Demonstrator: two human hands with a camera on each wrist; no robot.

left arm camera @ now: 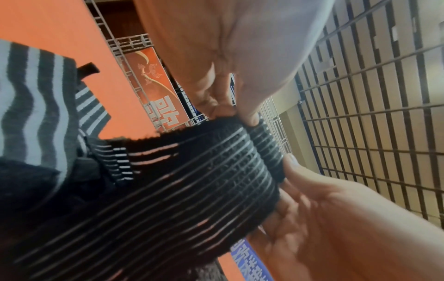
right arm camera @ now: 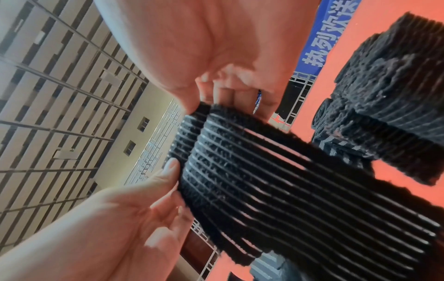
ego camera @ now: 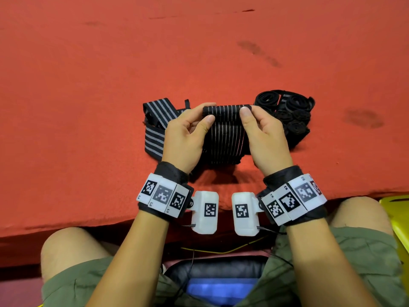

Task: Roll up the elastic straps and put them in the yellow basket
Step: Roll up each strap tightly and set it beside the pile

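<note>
Red cloth covers the table, the biggest thing in the head view. At the person's right, just below the table edge, a corner of the yellow basket shows. On the cloth to the right lies a heap of black straps, several already coiled; to the left lies a loose grey-striped strap. Between them the thin-striped elastic strap is lifted off the cloth, its top end rolled over. The left hand and the right hand each pinch that rolled end between thumb and fingers.
</note>
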